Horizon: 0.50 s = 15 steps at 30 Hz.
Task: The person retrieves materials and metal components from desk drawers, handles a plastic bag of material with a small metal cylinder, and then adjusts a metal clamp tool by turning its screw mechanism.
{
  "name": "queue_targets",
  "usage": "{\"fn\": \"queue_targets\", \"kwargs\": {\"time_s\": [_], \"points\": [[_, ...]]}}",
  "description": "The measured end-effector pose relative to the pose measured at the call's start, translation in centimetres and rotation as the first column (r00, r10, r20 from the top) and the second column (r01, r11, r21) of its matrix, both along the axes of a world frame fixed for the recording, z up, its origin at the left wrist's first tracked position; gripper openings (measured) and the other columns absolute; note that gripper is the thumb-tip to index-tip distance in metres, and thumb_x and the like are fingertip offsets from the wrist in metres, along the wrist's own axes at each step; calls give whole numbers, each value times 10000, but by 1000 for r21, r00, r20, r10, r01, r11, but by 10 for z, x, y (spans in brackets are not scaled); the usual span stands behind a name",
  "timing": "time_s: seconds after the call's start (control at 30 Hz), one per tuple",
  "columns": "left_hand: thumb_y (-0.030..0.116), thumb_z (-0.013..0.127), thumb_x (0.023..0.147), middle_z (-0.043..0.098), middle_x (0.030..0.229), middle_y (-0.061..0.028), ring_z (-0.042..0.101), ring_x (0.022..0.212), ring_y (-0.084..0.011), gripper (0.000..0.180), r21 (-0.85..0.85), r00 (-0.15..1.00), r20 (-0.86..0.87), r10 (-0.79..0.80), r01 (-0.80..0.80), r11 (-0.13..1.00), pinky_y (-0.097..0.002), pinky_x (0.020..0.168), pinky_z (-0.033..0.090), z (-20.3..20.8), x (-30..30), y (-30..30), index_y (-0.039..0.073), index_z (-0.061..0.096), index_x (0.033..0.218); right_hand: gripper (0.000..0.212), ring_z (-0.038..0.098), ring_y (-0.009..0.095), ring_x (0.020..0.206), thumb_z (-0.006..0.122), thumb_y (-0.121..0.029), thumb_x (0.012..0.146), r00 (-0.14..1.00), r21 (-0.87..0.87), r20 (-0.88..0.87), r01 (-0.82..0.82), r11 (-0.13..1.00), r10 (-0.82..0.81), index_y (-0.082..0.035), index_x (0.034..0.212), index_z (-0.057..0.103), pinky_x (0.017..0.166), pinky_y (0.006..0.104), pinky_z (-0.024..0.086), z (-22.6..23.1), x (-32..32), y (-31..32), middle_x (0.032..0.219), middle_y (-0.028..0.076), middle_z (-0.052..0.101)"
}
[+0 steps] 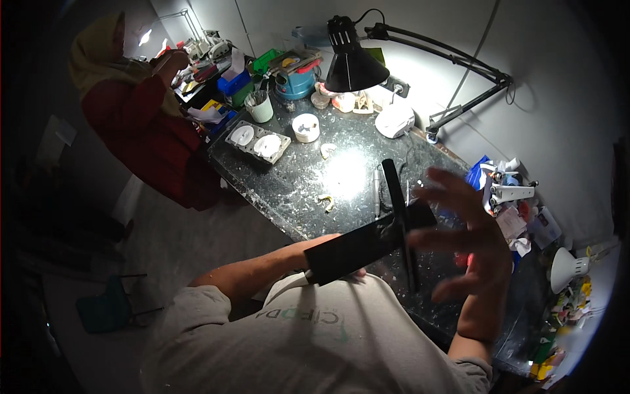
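Observation:
A flat black panel (351, 251) hangs in front of my chest, crossed near its right end by a long, narrow black bar (399, 220). My left hand (333, 238) is behind the panel; a little skin shows past its edges, and its fingers are mostly hidden. Whether it grips the panel I cannot make out. Raised beside the bar, my right hand (464, 240) has its fingers spread and blurred, with nothing seen in them. Beyond the panel, a pen-shaped handpiece (377, 192) lies on the dark speckled worktable (289, 184), near a small horseshoe-shaped dental piece (326, 202).
A pale dental cast (328, 151), white tub (306, 128) and tray with two round white pieces (258, 142) sit farther back. A black desk lamp (357, 59) overhangs the table. Clutter (515, 197) lines the right. At left, a person in red (141, 131) works.

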<state>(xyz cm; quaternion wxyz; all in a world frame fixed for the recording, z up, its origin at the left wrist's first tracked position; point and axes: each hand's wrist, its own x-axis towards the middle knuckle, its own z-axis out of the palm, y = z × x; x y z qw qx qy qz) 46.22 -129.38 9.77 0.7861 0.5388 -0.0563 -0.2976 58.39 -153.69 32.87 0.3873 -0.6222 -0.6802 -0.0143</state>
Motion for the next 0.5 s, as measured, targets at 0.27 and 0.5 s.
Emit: {"fn": "queue_targets", "kwargs": {"time_s": [0.27,0.5], "points": [[59,717,847,677,1024,-39,603,900,-91,418,297,901,126,-415,365,882,-277,788,497,42,10,1,-41,596,1235,631,646,246,1148,793,-562,692,926,-17,91,-366,931,366,-169,1180,719,1038,484,509,2,6,19,1155,33,690],[17,693,833,658,1011,-58,598,942,-130,316,328,890,170,-422,353,876,-315,823,491,31,10,-3,-24,626,1140,446,657,174,924,758,-553,746,957,26,229,-187,982,176,-161,946,682,1005,452,533,-8,-8,7,903,-21,624]]}}
